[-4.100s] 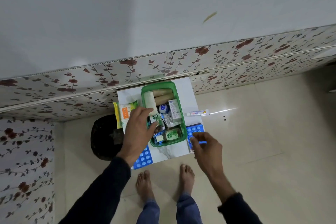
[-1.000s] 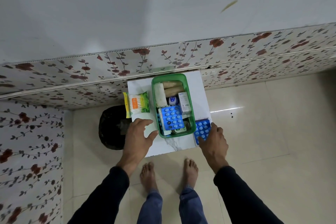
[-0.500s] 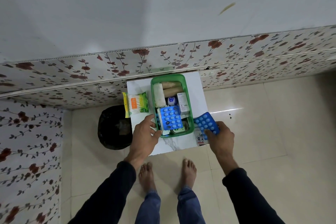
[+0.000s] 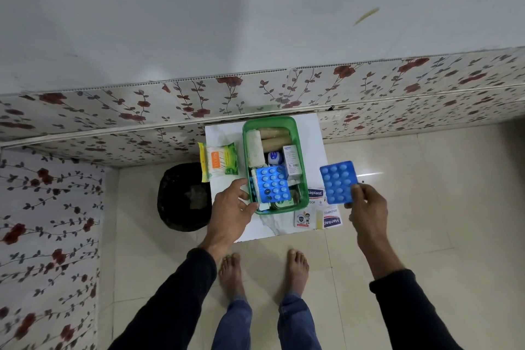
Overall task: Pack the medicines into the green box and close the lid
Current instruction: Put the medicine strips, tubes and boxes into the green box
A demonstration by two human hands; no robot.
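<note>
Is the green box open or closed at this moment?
Open: the green box has no lid on it, and a blue blister pack inside shows.

Green box (image 4: pixel 303 179) open above (packed full), left hand (image 4: pixel 231 212) at its wall

A plain room in a home. Pale glossy floor tiles (image 4: pixel 426 207) meet a white wall (image 4: pixel 227 23) with a band of floral-patterned panelling (image 4: pixel 142 111) along its base. A person stands barefoot (image 4: pixel 233 273) before a small white table (image 4: pixel 224 136) pushed against the wall; a black bag (image 4: pixel 181 196) sits on the floor beside it.
</note>
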